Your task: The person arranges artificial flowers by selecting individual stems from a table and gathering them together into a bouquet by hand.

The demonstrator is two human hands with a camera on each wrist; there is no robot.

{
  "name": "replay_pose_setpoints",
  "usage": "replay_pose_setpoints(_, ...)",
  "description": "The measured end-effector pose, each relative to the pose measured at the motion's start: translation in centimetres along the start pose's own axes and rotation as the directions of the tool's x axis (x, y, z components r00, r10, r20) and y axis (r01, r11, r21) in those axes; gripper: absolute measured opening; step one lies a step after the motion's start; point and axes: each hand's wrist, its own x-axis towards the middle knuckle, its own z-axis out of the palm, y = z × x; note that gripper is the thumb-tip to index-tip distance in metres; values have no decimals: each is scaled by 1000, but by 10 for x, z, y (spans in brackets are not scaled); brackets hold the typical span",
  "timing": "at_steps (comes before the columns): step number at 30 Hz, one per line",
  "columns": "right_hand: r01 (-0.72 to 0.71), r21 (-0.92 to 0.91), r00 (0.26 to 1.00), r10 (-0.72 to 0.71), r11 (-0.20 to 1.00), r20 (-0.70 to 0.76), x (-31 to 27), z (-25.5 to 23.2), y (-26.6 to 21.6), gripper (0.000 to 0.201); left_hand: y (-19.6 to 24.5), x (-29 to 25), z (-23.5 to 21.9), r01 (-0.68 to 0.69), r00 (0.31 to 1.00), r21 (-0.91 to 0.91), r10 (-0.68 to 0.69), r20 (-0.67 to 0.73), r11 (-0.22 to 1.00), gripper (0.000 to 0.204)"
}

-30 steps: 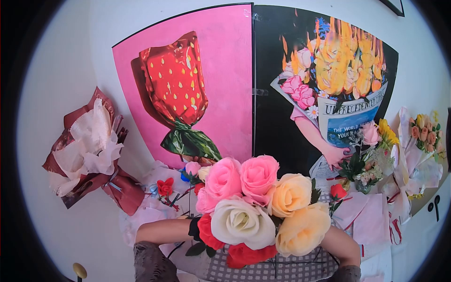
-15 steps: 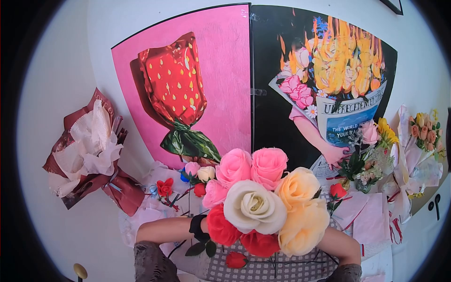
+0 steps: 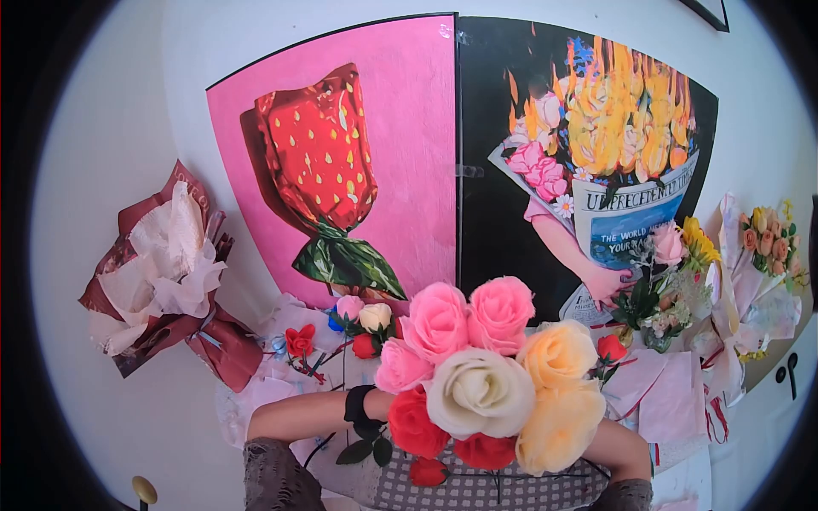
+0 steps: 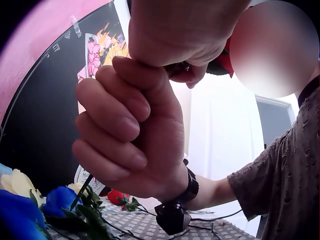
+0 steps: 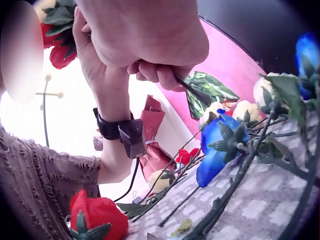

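Note:
A bunch of large artificial roses, with a white rose (image 3: 480, 392) among pink, peach and red ones, stands up in front of the body and hides both hands in the head view. The left hand (image 5: 97, 67) grips the bunch just under its blooms in the right wrist view. Directly against it, the right hand (image 4: 130, 120) has its fingers curled round the stems lower down. A dark stem (image 5: 192, 90) comes out below the right hand's fingers. In the left wrist view the left hand (image 4: 185, 30) covers much of the stems.
Blue roses (image 5: 222, 145), a loose red rose (image 3: 428, 471) and other stems lie on the checked cloth (image 3: 400, 485). Wrapped bouquets (image 3: 162, 272) stand left and right, a small vase bouquet (image 3: 669, 289) at right; two pictures (image 3: 409, 153) stand behind.
The bunch has moved to the right, rising and then dropping slightly. The red rose on the cloth and the small pink and cream roses behind now show beside it.

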Motion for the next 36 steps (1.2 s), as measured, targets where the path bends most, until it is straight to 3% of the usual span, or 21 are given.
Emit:
replay_pose_setpoints(2, 78, -229, 993, -96, 970, -65, -2, 30, -10, 50, 7, 3, -1, 0, 1000, -4, 0, -7, 1000, 65)
replay_pose_setpoints(5, 155, -551, 959, -259, 820, -115, -5, 70, -17, 51, 8, 4, 0, 2, 1000, -11, -3, -17, 1000, 65)
replay_pose_setpoints(10, 150, -925, 852, -520, 349, -58, -13, 129, -18, 52, 7, -2, -1, 7, 999, -21, -8, -31, 1000, 66)
replay_pose_setpoints(14, 32, -993, 749, -655, -114, 99, -17, 168, -8, 53, 9, -5, -1, 12, 999, -25, -13, -49, 1000, 66)
replay_pose_setpoints(19, -194, -752, 657, -653, -630, 377, -17, 216, 15, 53, 18, -16, -9, -9, 996, -27, 6, -92, 1000, 66)
replay_pose_setpoints(21, -54, -732, 318, -707, -679, 632, -36, 225, 29, 53, 19, -27, -16, -12, 995, -39, 8, -100, 999, 67)
replay_pose_setpoints(22, -57, -732, 319, -707, -679, 631, -37, 232, 50, 53, 18, -26, -16, -13, 995, -43, 8, -101, 999, 67)
replay_pose_setpoints(24, -127, -633, 26, -640, -764, 768, -31, 247, 94, 65, 18, -24, -15, -9, 995, -55, 4, -101, 998, 67)
replay_pose_setpoints(25, -130, -636, 25, -643, -761, 765, -25, 252, 100, 65, 18, -20, -13, -4, 995, -60, -2, -102, 998, 67)
replay_pose_setpoints(27, -373, -288, 319, -414, -882, 853, -14, 258, 108, 71, 16, -18, -10, 13, 994, -65, -20, -104, 998, 67)
replay_pose_setpoints(28, -382, -342, 446, -496, -858, 745, -12, 260, 107, 73, 17, -12, -6, 22, 994, -65, -28, -104, 998, 67)
replay_pose_setpoints(31, -398, -362, 392, -514, -843, 763, -8, 254, 102, 72, 17, -20, -8, 33, 994, -70, -41, -104, 997, 67)
replay_pose_setpoints(36, -404, -348, 441, -514, -846, 736, -9, 256, 93, 74, 13, -14, 0, 35, 992, -80, -45, -119, 996, 68)
